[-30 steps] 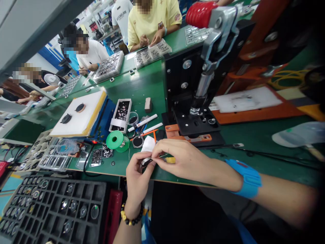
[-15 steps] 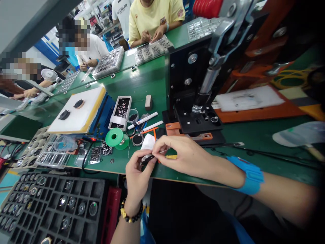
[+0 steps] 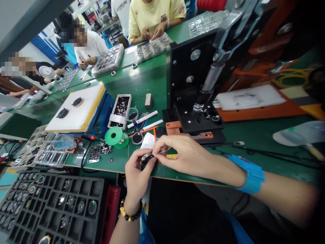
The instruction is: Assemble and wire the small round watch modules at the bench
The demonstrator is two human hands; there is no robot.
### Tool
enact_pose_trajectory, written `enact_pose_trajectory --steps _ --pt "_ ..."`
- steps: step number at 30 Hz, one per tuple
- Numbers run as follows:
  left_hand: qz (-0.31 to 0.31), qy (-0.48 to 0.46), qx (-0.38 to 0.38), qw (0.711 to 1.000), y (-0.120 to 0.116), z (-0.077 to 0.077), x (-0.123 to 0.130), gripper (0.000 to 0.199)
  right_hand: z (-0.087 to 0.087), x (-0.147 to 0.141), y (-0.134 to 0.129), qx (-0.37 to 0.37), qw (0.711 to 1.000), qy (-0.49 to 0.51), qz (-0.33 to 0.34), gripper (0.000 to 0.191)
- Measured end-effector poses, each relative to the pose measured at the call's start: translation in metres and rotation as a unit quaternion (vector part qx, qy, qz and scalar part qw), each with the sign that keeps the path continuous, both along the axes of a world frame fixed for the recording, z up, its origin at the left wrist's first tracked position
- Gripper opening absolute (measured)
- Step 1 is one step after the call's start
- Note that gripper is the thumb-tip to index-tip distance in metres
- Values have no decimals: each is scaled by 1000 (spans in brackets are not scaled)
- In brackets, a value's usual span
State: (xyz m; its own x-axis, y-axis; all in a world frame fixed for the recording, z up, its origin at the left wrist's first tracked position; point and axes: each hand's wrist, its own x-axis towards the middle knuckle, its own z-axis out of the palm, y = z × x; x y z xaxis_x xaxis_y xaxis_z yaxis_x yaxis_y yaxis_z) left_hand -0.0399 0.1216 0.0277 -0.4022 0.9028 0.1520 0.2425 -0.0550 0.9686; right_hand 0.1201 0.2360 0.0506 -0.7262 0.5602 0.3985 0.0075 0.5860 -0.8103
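Our left hand (image 3: pixel 137 179) closes on a small dark oblong part (image 3: pixel 147 158) (long axis slanting up-right toward our right hand (image 3: pixel 188 157)), whose fingertips pinch a thin wire (image 3: pixel 164 150) above the green workbench (image 3: pixel 149 81).

Green tape roll (image 3: pixel 113 136) and orange jig (image 3: pixel 189 135) flank your left hand (image 3: pixel 138 179) and right hand (image 3: pixel 184 157); black press base (image 3: pixel 198 120) bars the way ahead. Open surface (image 3: pixel 261 134) runs right.

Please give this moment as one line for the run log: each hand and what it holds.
left hand: holds small black part | right hand: pinches thin wire at part | nearby: white tissue
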Motion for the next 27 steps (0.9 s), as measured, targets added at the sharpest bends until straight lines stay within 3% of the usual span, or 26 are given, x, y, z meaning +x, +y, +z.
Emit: enact_pose_trajectory --steps 12,20,27 --pt "4 14 1 1000 0 2 1 14 0 2 0 31 999 -26 -6 10" --pt "1 21 6 1000 1 0 3 14 2 4 2 100 992 -71 4 7" --pt "2 26 10 1000 0 -4 1 14 4 3 4 40 997 -73 9 7"
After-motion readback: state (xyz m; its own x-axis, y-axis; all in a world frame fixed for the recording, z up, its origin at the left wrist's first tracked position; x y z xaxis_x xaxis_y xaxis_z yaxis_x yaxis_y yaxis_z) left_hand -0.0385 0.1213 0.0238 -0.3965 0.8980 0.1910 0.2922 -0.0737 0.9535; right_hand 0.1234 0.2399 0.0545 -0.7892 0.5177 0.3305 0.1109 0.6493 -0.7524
